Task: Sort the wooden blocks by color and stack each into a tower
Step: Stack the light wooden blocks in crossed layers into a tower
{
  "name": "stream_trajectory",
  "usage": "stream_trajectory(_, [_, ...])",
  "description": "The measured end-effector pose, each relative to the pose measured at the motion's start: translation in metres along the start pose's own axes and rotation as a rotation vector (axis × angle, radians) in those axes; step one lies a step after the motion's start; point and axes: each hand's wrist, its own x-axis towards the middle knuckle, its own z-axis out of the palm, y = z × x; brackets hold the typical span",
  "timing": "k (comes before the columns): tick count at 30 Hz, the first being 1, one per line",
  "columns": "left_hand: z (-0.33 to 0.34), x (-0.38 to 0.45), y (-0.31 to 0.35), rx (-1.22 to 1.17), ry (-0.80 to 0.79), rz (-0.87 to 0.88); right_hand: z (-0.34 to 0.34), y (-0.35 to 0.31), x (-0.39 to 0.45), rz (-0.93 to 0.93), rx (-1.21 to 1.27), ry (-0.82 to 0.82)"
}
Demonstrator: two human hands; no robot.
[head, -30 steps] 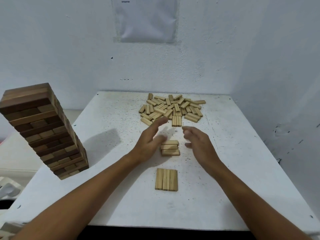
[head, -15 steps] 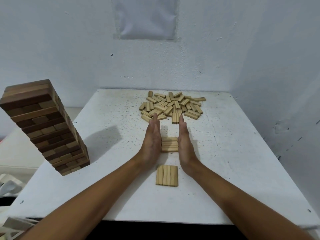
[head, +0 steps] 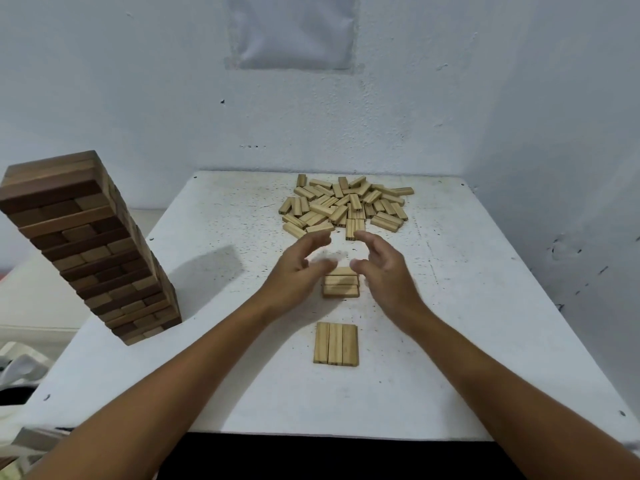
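Observation:
A tall tower of dark brown blocks [head: 93, 244] stands at the table's left edge. Several loose light blocks lie in a pile [head: 346, 206] at the back. In the middle, a small group of three light blocks [head: 341, 285] lies crosswise. My left hand [head: 298, 271] hovers just left of it and my right hand [head: 384, 268] just right of it, fingers loosely bent and blurred, holding nothing. Nearer to me, three light blocks [head: 336, 344] lie side by side, pointing away from me.
The white table [head: 221, 341] sits in a corner, with white walls behind and to the right. A sheet of paper [head: 292, 32] is taped to the back wall. White bags or cloth [head: 20, 365] lie below the table's left side.
Half a second ago both hands pressed flat against the ends of the middle three blocks. They have now lifted off and spread apart slightly, fingers relaxed.

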Motion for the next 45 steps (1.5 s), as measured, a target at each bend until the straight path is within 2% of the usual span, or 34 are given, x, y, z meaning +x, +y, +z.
stream_trajectory(3, [-0.015, -0.003, -0.012, 0.309, -0.043, 0.048, -0.024, 0.005, 0.004, -0.034, -0.327, -0.190])
stream_trajectory(5, [-0.018, -0.005, -0.019, 0.402, -0.067, 0.042, -0.033, 0.007, 0.004, -0.012, -0.487, -0.326])
stream_trajectory(8, [-0.020, -0.003, -0.026, 0.474, -0.111, 0.010, -0.037, 0.005, 0.002, -0.016, -0.594, -0.399])
stream_trajectory(14, [-0.017, 0.009, -0.024, 0.471, -0.125, 0.050, -0.030, 0.009, 0.004, -0.066, -0.557, -0.318])
stream_trajectory(21, [-0.017, 0.008, -0.018, 0.374, -0.143, 0.049, -0.029, 0.011, 0.001, -0.096, -0.454, -0.243])
stream_trajectory(25, [-0.022, 0.001, -0.010, 0.327, -0.125, 0.106, -0.029, 0.002, -0.005, -0.136, -0.431, -0.212])
stream_trajectory(36, [-0.023, -0.067, -0.007, 0.242, -0.117, 0.189, -0.023, -0.005, -0.063, -0.174, -0.387, -0.268])
stream_trajectory(45, [-0.013, -0.075, -0.022, 0.191, -0.079, 0.215, -0.017, 0.006, -0.077, -0.155, -0.331, -0.238])
